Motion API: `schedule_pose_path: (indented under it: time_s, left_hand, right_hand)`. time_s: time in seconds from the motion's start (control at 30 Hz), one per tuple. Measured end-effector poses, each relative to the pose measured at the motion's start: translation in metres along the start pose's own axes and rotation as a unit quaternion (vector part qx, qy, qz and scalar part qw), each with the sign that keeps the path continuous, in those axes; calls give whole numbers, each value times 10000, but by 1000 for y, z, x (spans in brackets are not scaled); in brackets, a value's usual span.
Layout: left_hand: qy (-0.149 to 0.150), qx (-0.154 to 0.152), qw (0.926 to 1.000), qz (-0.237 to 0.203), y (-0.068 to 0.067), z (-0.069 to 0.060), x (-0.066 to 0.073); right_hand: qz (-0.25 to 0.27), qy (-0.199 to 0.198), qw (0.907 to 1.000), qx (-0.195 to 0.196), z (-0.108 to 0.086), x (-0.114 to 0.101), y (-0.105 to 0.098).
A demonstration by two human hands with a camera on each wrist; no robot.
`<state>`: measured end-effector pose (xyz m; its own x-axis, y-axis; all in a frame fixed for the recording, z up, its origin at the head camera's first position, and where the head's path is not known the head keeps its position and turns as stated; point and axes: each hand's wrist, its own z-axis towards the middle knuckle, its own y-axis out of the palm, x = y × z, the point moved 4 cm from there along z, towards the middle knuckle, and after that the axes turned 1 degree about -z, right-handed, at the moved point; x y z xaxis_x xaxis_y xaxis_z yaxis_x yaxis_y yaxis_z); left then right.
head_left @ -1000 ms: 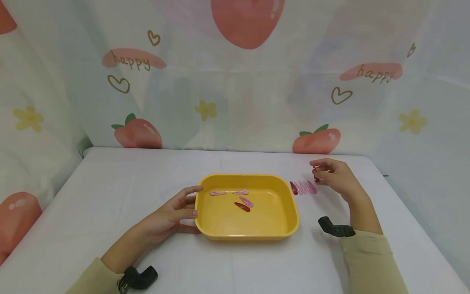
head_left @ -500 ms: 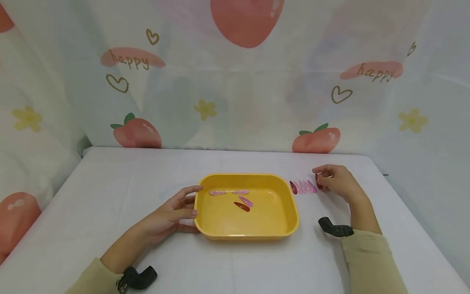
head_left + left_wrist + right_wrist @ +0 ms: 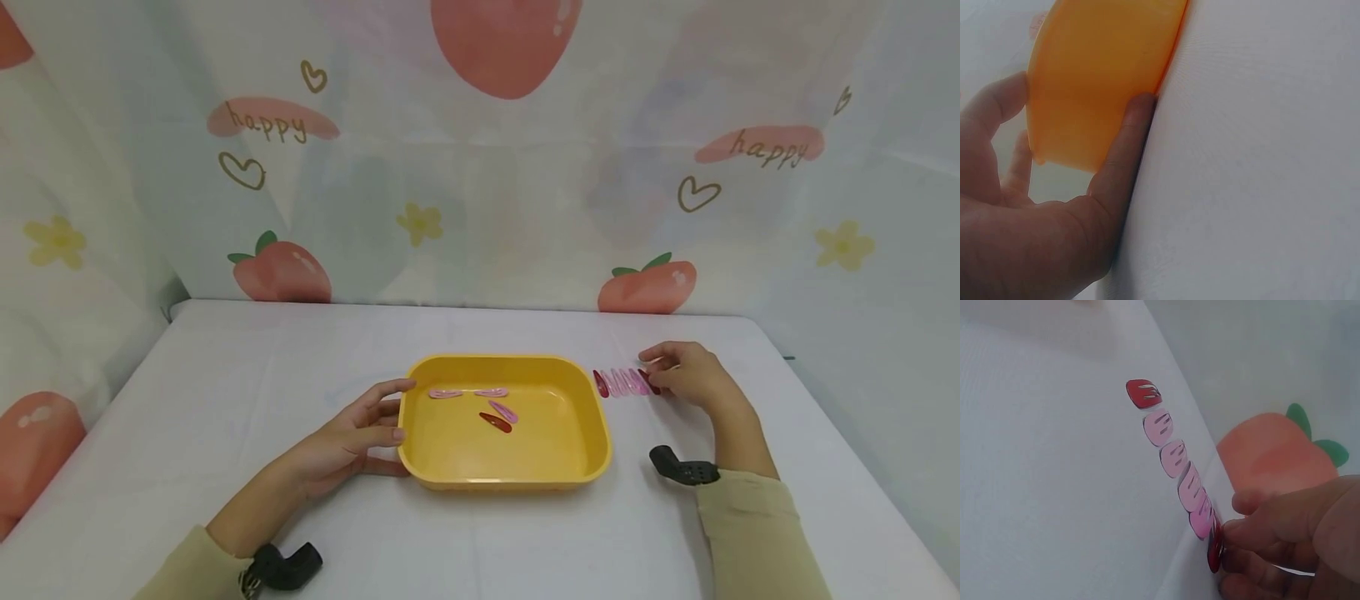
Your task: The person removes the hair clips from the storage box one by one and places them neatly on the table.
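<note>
My left hand (image 3: 341, 437) rests its fingertips against the left end of a yellow tray (image 3: 547, 454). In the left wrist view one finger (image 3: 1132, 140) lies along the tray's outer wall near the table. Right of the tray, my right hand (image 3: 696, 377) pinches a dark red snap hair clip (image 3: 1214, 550) at the right end of a row on the table. Beside that clip lie several pink hair clips (image 3: 1174, 457), side by side. Another red hair clip (image 3: 601, 383) forms the row's left end, close to the tray. The pinched clip is partly hidden by the fingers.
Inside the tray lie pink hair clips (image 3: 446, 394) and one red hair clip (image 3: 495, 422). White cloth covers the table (image 3: 480, 542). A printed curtain (image 3: 510, 200) hangs along the table's back edge.
My right hand has come down, bringing the red hair clip from above the table to the row's right end, beside the pink clips. The left hand and tray have stayed put.
</note>
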<state>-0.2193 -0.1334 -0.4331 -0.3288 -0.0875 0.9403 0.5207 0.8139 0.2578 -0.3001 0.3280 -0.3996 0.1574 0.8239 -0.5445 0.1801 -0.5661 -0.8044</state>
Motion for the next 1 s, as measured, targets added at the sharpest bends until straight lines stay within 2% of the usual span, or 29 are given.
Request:
schedule_pose_path:
  time_s: [0.17,0.37,0.53,0.7,1.0]
  left_hand:
    - [-4,-11,10000,-12,0,0,0]
    - [0,-25,10000,-20,0,1,-1]
    - [14,-48,10000,-34,0,1,-1]
    - [22,-51,10000,-32,0,1,-2]
    - [8,5,10000,-25,-1,1,-2]
  right_hand:
    - [-69,-291,9994,171,-6,-13,-3]
    - [252,-1010,9941,318,-20,-51,-5]
    - [610,-1579,9852,269,-31,-81,0]
    - [847,-1966,9768,47,-37,-106,16]
    - [697,-2382,9681,-333,-41,-136,54]
